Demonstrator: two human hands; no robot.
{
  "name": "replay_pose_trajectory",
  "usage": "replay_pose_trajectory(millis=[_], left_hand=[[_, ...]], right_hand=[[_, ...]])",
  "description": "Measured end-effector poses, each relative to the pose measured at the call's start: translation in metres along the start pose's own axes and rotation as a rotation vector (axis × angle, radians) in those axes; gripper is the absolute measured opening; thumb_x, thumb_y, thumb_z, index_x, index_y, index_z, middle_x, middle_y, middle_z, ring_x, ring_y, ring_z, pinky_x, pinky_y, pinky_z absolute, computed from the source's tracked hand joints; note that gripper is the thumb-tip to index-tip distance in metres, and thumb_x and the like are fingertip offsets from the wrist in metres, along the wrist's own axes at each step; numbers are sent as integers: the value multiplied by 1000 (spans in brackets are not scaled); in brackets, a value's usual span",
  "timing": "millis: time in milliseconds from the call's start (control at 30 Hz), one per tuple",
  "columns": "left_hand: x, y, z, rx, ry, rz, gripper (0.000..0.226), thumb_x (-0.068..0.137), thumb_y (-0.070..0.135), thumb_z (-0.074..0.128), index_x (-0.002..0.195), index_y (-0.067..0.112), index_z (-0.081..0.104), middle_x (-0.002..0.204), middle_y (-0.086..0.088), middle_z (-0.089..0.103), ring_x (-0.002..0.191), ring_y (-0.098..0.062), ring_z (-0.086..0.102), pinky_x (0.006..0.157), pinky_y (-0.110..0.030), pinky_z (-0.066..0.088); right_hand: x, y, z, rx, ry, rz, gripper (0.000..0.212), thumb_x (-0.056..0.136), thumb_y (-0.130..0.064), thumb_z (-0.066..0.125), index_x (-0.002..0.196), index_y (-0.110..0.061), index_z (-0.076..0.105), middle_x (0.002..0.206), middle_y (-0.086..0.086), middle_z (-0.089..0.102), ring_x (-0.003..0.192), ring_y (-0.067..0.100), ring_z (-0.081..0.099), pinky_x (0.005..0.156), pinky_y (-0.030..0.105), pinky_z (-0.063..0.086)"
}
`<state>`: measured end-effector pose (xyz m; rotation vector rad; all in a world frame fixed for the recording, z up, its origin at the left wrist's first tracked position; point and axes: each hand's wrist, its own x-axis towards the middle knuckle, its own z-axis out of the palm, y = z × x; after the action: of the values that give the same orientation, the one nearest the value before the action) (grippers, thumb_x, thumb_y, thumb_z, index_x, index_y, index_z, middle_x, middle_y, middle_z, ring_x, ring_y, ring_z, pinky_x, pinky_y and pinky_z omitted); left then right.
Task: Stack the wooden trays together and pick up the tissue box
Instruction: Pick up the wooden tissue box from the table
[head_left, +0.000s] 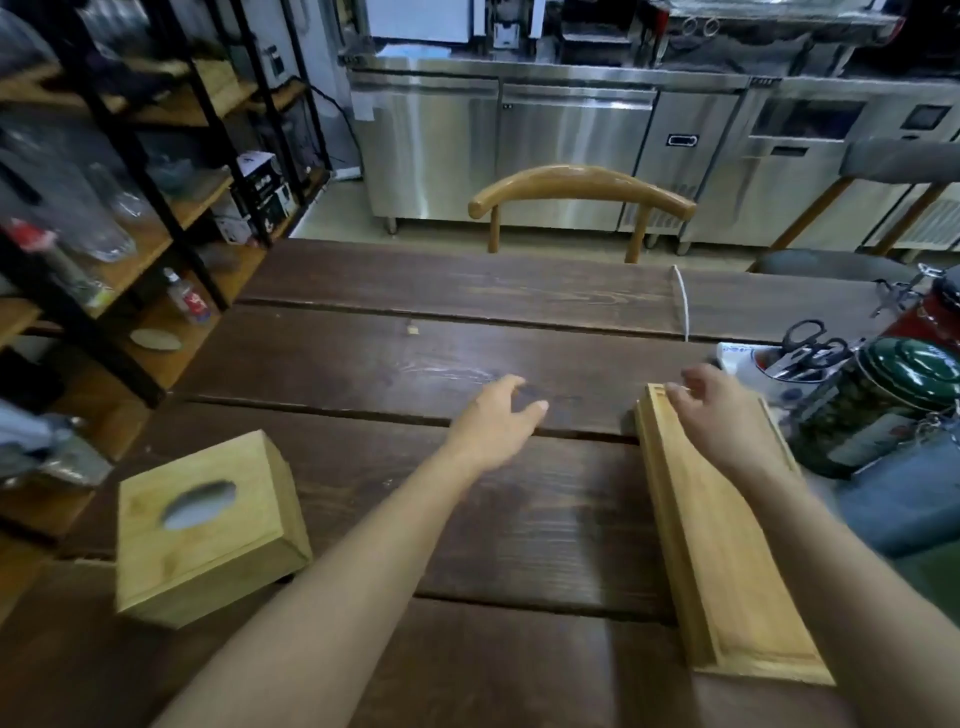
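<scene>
The right hand (711, 410) is resting on the far end of the stacked wooden trays (727, 545), fingers loosely curled, grip not closed. The left hand (493, 421) is hovering open over the tabletop (415, 364). The tissue box (202, 525) is sitting near left; squaring the trays first seems wise.

Both bare forearms are reaching forward from the near edge of the table (363, 364), running roughly parallel. The left hand (493, 421) is hovering palm down above the middle of the tabletop, fingers loosely spread and slightly curled, holding nothing. The right hand (714, 415) is lying further toward the table's right edge, its wrist bent and its palm facing down over the far end of the stacked wooden trays (727, 545). Its fingertips (675, 389) are curling at the trays' far left corner and seem to be touching the wood, though blur is making a firm grip hard to confirm.
</scene>
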<state>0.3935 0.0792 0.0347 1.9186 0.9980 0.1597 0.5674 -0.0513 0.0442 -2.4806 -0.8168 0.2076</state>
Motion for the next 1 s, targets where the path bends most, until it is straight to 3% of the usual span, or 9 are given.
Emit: replay_pose_trajectory(millis=[167, 367, 500, 600, 667, 800, 900, 1000], left_hand=[[-58, -52, -108, 226, 272, -56, 46, 94, 30, 50, 135, 8, 48, 140, -11, 53, 127, -28, 50, 102, -33, 38], [-125, -148, -168, 211, 583, -372, 59, 94, 38, 47, 145, 13, 33, 151, -10, 38, 136, -30, 37, 110, -44, 35], [-157, -184, -160, -193, 560, -494, 72, 92, 38, 52, 149, 9, 21, 155, -14, 30, 140, -31, 32, 110, -41, 31], [-171, -196, -143, -590, 475, -519, 65, 89, 42, 56, 143, 16, 32, 139, -8, 50, 121, -27, 51, 99, -39, 44], [-174, -202, -135, -771, 446, -506, 66, 86, 48, 58, 143, 25, 35, 133, -4, 55, 115, -23, 55, 100, -40, 45], [-179, -211, -136, -945, 425, -471, 62, 81, 43, 65, 138, 33, 43, 124, -1, 63, 110, -23, 61, 99, -45, 48], [-191, -211, -148, -984, 413, -454, 50, 85, 33, 64, 133, 35, 49, 123, 1, 64, 113, -21, 57, 101, -45, 42], [-207, -215, -163, -977, 425, -444, 45, 86, 30, 64, 130, 35, 52, 124, 1, 62, 116, -23, 53, 104, -50, 35]], right_hand=[[-49, -89, 49, 146, -245, -144, 38, 91, -24, 54, 122, -2, 56, 120, 18, 63, 112, 32, 57, 93, 34, 43], [-126, -181, 127, 336, -652, -183, 59, 90, -37, 54, 139, -10, 37, 134, 10, 53, 113, 22, 54, 93, 30, 42], [-166, -220, 157, 464, -768, -96, 71, 88, -39, 55, 147, -12, 23, 146, 10, 41, 131, 23, 43, 102, 30, 35], [-185, -233, 165, 528, -829, -43, 66, 89, -35, 56, 144, -13, 27, 148, 6, 39, 132, 22, 40, 103, 31, 34], [-191, -236, 166, 556, -812, -11, 63, 88, -33, 57, 143, -15, 30, 147, 5, 41, 132, 23, 40, 103, 33, 33], [-195, -236, 169, 649, -787, 138, 87, 80, -36, 67, 148, -21, 14, 155, 6, 25, 140, 29, 27, 113, 47, 26], [-201, -241, 169, 692, -784, 189, 105, 72, -34, 75, 147, -33, 1, 155, 9, 25, 136, 37, 32, 101, 57, 40], [-210, -253, 163, 700, -795, 186, 110, 74, -27, 76, 144, -43, -7, 153, 16, 29, 126, 45, 44, 83, 54, 54]])
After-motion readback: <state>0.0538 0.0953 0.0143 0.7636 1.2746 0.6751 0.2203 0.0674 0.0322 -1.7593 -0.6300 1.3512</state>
